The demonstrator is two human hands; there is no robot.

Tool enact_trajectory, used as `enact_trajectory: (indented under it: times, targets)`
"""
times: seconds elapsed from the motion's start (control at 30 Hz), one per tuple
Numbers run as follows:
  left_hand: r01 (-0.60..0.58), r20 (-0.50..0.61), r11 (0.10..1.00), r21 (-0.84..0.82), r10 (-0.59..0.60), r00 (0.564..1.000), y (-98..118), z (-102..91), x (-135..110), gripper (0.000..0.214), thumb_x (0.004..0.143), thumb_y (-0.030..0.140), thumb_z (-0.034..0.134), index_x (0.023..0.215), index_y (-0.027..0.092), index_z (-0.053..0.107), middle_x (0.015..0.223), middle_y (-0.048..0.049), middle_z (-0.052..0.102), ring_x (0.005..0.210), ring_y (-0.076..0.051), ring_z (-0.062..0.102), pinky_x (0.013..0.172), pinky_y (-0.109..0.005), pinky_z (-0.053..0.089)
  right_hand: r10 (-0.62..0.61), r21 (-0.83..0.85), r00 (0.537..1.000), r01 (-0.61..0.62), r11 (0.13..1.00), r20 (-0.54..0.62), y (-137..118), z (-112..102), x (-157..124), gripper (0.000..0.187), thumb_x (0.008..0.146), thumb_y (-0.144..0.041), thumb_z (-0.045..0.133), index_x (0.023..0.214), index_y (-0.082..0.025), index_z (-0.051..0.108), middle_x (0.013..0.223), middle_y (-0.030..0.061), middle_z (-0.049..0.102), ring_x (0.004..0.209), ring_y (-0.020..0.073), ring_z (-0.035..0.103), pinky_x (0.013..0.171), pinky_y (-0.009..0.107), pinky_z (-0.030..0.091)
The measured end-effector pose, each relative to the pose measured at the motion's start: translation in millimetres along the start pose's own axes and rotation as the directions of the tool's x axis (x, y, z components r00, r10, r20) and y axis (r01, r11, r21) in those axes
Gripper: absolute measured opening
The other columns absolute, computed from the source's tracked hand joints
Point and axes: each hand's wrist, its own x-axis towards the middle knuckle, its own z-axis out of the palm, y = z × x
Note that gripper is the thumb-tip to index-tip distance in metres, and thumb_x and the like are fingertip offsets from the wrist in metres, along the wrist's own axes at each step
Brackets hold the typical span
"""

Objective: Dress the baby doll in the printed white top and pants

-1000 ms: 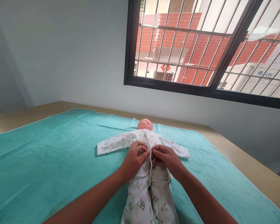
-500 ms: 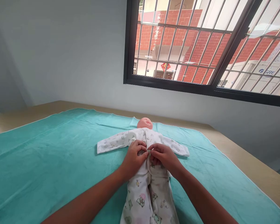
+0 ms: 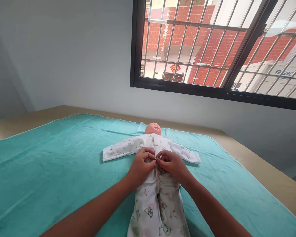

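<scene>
A baby doll (image 3: 153,128) lies on its back, dressed in a white printed jacket (image 3: 120,150) with its sleeves spread to both sides. Below the jacket are white printed trousers (image 3: 148,210). At the middle of the chest, my left hand (image 3: 142,166) pinches one front edge of the jacket. From the other side my right hand (image 3: 173,164) pinches the opposite edge, and the fingertips of both hands meet at the front opening. A round button (image 3: 157,144) shows higher up near the collar. What lies between the fingertips is too small to make out.
A turquoise blanket (image 3: 64,168) is spread under the doll over a wooden table (image 3: 259,164). Behind the table stands a grey wall (image 3: 76,59) with a dark-framed, barred window (image 3: 182,84) at the upper right.
Both hands stay at the jacket's front opening, with the fingertips shifted slightly closer together. The view has tilted a little; the doll lies as before.
</scene>
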Motion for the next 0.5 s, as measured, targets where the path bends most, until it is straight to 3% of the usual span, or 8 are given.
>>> enact_trajectory:
  times: [0.2,0.5]
  targets:
    - [0.083,0.025,0.992,-0.092,-0.081,0.996,2,-3.1,2,0.012,0.077,0.011,0.061,0.074,0.02,0.069,0.106,-0.0034,0.061,0.108,-0.019,0.057,0.098,-0.033,0.042,-0.047,-0.039,0.999,0.047,0.998,-0.008,1,3,-2,0.011,0.075,-0.021,0.059,0.087,-0.022,0.058,0.057,-0.0086,0.052,0.045,0.0071,0.043,0.044,0.019,0.034]
    - [0.06,0.074,0.995,-0.083,-0.054,0.996,5,-4.8,1,0.009,0.082,0.021,0.064,0.075,0.021,0.07,0.106,-0.0046,0.058,0.109,-0.021,0.055,0.1,-0.035,0.041,-0.093,-0.115,0.995,0.088,0.989,-0.033,10,5,-1,0.015,0.076,-0.02,0.056,0.089,-0.024,0.053,0.056,-0.0097,0.049,0.048,0.0084,0.043,0.046,0.02,0.034]
